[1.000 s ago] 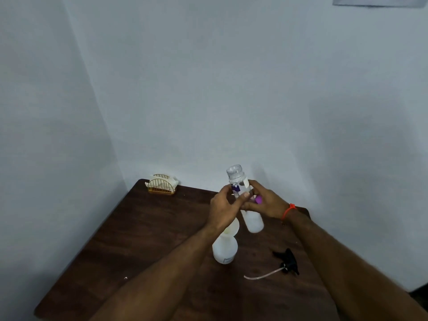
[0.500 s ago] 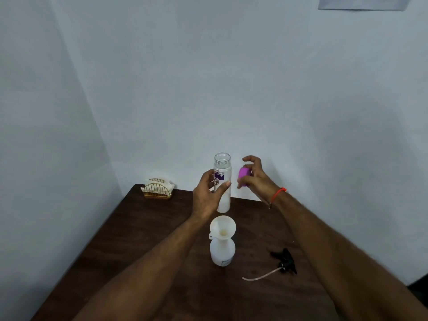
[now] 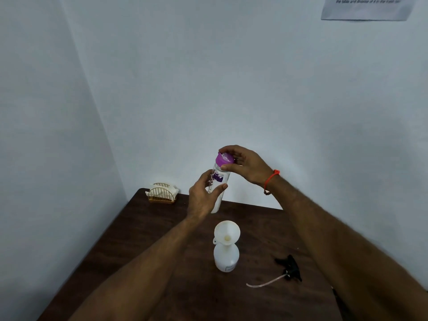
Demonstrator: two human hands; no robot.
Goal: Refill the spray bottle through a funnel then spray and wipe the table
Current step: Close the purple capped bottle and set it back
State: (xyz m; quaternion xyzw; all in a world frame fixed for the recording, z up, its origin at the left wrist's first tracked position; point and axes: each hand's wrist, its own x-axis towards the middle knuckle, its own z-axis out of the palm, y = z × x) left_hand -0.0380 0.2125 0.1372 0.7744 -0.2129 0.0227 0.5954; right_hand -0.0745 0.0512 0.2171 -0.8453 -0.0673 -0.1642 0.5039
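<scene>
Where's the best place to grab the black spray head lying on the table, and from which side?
Grip the black spray head by its chunky body, coming from above on the right. It lies flat on the table, right of the spray bottle, with its thin dip tube trailing left; the tube looks too flimsy to hold.
</scene>
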